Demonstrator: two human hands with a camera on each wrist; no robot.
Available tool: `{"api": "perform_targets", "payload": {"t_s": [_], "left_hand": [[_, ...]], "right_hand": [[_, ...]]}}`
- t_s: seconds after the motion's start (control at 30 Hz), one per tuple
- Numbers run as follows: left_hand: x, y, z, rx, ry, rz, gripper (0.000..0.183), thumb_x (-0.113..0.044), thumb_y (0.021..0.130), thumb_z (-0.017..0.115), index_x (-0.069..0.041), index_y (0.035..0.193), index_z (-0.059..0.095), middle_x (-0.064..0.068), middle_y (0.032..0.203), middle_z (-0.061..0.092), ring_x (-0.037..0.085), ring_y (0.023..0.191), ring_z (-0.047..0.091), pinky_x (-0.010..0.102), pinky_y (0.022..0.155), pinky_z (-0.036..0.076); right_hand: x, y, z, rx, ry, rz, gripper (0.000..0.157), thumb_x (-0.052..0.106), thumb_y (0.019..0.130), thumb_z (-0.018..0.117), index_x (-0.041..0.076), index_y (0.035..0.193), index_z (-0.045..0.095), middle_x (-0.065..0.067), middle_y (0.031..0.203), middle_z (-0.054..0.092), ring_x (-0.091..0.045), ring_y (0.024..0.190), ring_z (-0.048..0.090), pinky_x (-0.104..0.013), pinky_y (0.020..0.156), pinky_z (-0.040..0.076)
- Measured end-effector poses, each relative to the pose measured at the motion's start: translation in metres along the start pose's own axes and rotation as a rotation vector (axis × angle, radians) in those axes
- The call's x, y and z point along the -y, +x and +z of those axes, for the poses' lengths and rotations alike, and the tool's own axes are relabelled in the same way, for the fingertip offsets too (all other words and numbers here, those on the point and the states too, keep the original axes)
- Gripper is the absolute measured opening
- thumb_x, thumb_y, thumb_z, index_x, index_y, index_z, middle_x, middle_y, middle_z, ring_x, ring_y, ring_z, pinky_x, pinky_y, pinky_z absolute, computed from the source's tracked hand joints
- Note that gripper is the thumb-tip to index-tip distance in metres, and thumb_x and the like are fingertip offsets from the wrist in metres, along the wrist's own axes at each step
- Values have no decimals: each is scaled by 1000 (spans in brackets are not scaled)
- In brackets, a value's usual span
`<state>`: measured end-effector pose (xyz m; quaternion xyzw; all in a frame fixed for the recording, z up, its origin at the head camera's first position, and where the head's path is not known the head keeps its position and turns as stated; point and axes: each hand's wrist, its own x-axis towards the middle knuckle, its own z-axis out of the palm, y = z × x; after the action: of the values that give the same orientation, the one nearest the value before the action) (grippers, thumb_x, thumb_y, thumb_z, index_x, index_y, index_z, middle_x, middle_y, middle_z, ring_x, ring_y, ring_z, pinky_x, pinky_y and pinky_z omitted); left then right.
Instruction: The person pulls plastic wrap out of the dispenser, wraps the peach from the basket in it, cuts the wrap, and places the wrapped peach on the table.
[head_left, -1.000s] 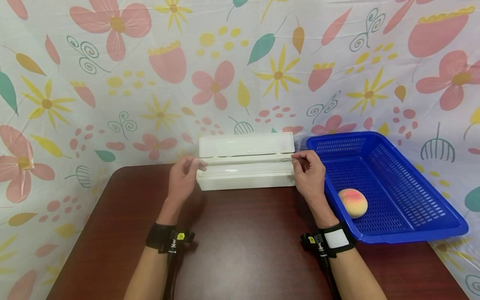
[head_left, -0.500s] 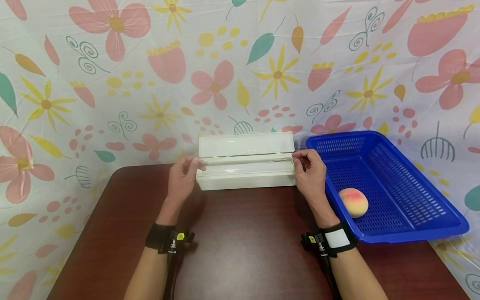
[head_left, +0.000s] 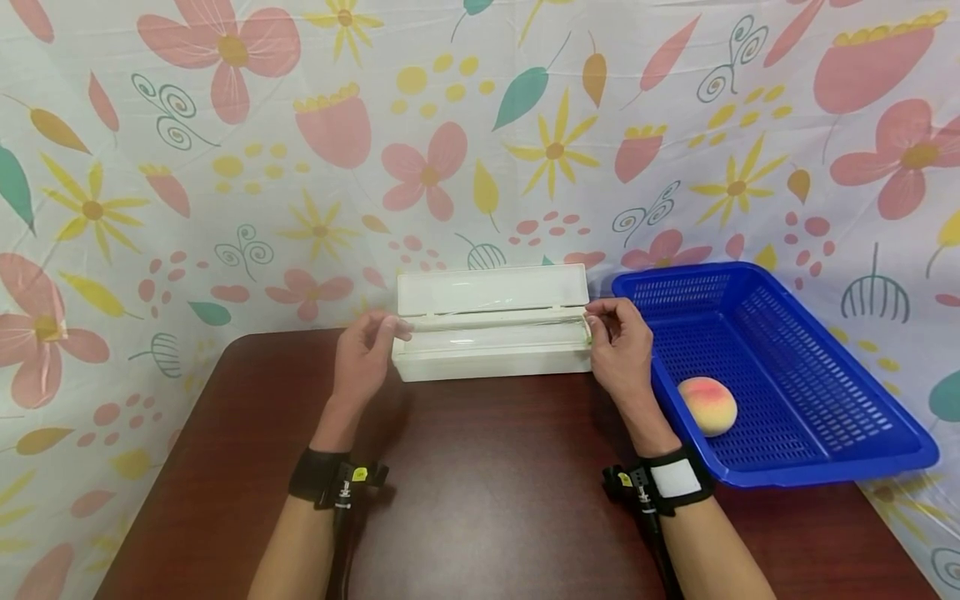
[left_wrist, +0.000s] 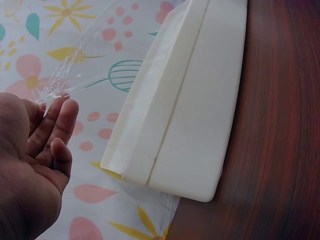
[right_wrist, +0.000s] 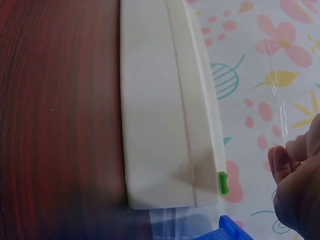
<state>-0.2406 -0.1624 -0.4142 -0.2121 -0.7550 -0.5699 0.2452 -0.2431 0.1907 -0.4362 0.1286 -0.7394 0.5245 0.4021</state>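
Observation:
A long white cling film dispenser (head_left: 495, 365) lies at the back of the table with its lid (head_left: 491, 292) raised. Thin clear cling film (left_wrist: 65, 77) stretches up from it, bunched into creases where the left hand (head_left: 365, 354) pinches one corner between thumb and fingers. At the other end, the right hand (head_left: 624, 343) pinches the opposite corner; in the right wrist view the film (right_wrist: 281, 110) runs up to its fingertips as a faint shiny line. Both hands are above the dispenser's ends. A small green piece (right_wrist: 223, 183) shows at the dispenser's right end.
To the right stands a blue plastic basket (head_left: 817, 479) with slotted walls, and a peach (head_left: 707, 406) lies in it. The basket's left rim is close to the right forearm. Behind the dark wooden table (head_left: 480, 500) hangs a flower-patterned cloth (head_left: 450, 83).
Both hands keep nearly the same place, pinching the film. A sliver of green at the dispenser's right end now shows beside the right thumb.

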Motion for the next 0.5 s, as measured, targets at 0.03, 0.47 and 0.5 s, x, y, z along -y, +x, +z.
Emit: {"api": "perform_targets", "payload": {"t_s": [0.03, 0.47, 0.5], "left_hand": [[4, 0, 0, -1, -1, 1, 17, -7, 100, 54, 5, 98, 65, 17, 86, 69, 31, 78, 60, 27, 61, 42], [15, 2, -1, -2, -43, 52, 15, -6, 99, 54, 2, 98, 66, 12, 86, 68, 23, 84, 64, 27, 82, 49], [11, 3, -1, -3, -43, 59, 14, -4, 99, 54, 4, 98, 65, 14, 86, 68, 25, 84, 64, 27, 81, 49]], "right_hand": [[-1, 0, 0, 4, 4, 2, 12, -13, 86, 62, -7, 97, 64, -15, 95, 62, -24, 90, 61, -17, 77, 49], [37, 5, -2, -6, 34, -37, 12, -23, 83, 57, -17, 94, 59, -27, 92, 60, -37, 85, 61, -25, 75, 51], [37, 5, -2, -6, 37, -38, 12, -23, 83, 57, -17, 93, 59, -27, 92, 60, -37, 85, 61, -25, 75, 51]]}}
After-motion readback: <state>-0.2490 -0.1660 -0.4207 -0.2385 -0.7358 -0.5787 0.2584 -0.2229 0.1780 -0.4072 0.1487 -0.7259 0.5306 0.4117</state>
